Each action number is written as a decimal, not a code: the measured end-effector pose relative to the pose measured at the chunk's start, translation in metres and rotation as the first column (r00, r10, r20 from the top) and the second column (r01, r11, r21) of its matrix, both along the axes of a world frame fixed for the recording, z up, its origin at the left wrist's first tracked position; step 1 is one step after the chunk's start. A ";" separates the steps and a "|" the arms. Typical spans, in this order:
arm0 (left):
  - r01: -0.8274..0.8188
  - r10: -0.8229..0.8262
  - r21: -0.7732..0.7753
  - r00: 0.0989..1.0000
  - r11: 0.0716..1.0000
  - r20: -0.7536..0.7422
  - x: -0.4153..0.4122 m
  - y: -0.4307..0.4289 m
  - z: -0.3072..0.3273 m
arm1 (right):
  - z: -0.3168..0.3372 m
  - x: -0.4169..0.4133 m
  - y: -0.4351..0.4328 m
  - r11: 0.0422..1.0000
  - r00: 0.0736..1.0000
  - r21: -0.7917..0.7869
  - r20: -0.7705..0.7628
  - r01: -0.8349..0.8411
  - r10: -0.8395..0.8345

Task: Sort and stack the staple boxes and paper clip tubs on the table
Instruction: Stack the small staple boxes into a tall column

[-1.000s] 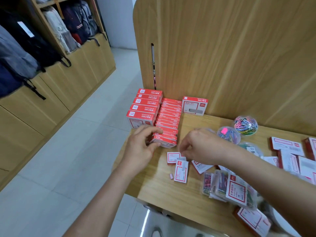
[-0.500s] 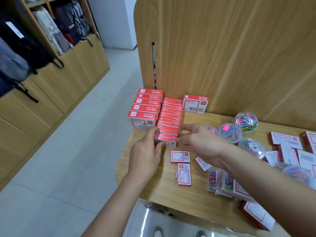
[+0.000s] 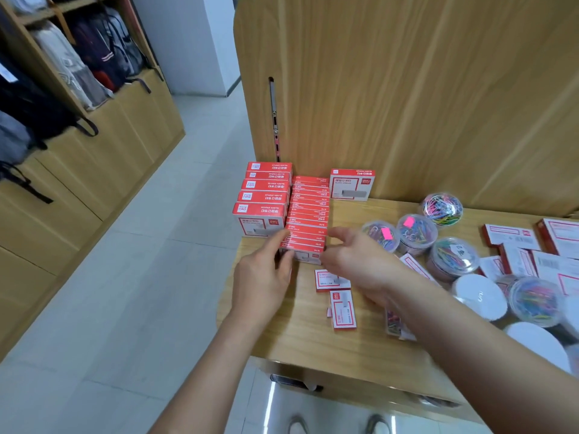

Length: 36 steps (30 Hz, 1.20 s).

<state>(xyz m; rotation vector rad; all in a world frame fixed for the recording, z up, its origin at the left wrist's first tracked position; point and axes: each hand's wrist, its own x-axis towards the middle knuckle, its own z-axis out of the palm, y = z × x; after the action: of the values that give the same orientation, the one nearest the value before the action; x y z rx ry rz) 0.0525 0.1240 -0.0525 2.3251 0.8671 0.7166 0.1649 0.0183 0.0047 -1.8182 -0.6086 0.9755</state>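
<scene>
— As I read it off the head camera, the left hand (image 3: 266,277) lies with straight fingers against the left side of the nearest box in the row of small red cardboard staple boxes (image 3: 308,214), thumb at its front face. It grips nothing.

— And the other?

— The right hand (image 3: 354,261) hangs at the row's right side, fingers loosely spread and slightly curved, holding nothing. Whether its fingertips touch the cardboard, I cannot tell.

— Where is that row?

— At twelve o'clock from the hands, running back toward the upright light-wood panel (image 3: 407,89). The taller red-and-white staple boxes (image 3: 266,189) line up touching it at eleven o'clock. One lone tall red-and-white box (image 3: 352,184) stands against the panel at one o'clock.

— Any print?

— "24/6" on the small boxes' tops. The tall ones carry a "deli" logo and Chinese characters, upside down to me at eleven o'clock. The finer lines are too blurred to read.

— Tubs?

— The round clear plastic tubs of coloured paper clips (image 3: 441,208) cluster at two to three o'clock on the light-wood table (image 3: 313,346). Two have pink stickers, and one has a white label with a handwritten "2". Round white lids (image 3: 479,296) lie just beside them at four o'clock. Two loose small red-and-white staple boxes (image 3: 332,280) lie flat at six o'clock, near the right hand.
</scene>
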 end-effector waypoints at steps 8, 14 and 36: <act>0.083 -0.083 -0.080 0.996 0.993 0.015 -0.007 0.010 0.003 | 0.002 -0.005 0.000 0.973 0.886 -0.223 0.439 -0.054 0.150; 0.068 -0.075 -0.138 0.996 0.988 -0.046 -0.041 0.028 0.009 | 0.003 -0.006 -0.030 0.939 0.564 -0.330 0.795 0.094 0.222; 0.348 0.109 -0.930 0.927 0.115 0.360 -0.051 0.000 0.023 | -0.018 -0.016 -0.024 0.935 0.633 -0.350 0.737 0.057 0.237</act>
<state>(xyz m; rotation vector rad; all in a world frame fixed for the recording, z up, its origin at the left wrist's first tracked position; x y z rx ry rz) 0.0014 0.1241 -0.0294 0.8995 0.6147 0.2276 0.1488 -0.0057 -0.0134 -2.5579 -1.1157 0.2974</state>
